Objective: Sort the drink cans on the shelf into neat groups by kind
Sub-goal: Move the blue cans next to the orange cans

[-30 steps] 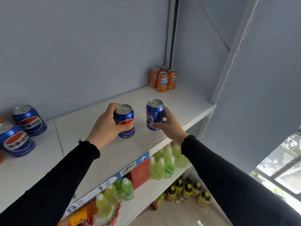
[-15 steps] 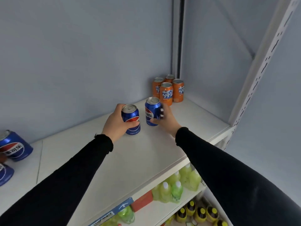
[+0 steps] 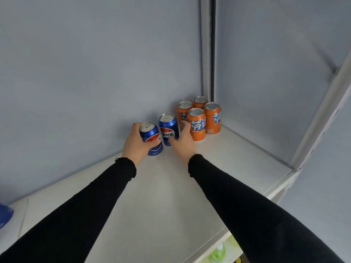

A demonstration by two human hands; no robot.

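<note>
Two hands (image 3: 137, 143) (image 3: 183, 142) around blue cans (image 3: 152, 138)

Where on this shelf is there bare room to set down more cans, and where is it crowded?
Bare shelf runs from the two blue cans forward to the front edge, between and beside the sleeves. Another patch lies right of the orange cans, toward the upright. The back corner is crowded.

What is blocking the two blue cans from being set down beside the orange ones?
Nothing visible. The left hand grips one blue cola can, the right hand the other blue cola can, already next to the four orange soda cans in the corner. Only bare white shelf lies around them.
</note>
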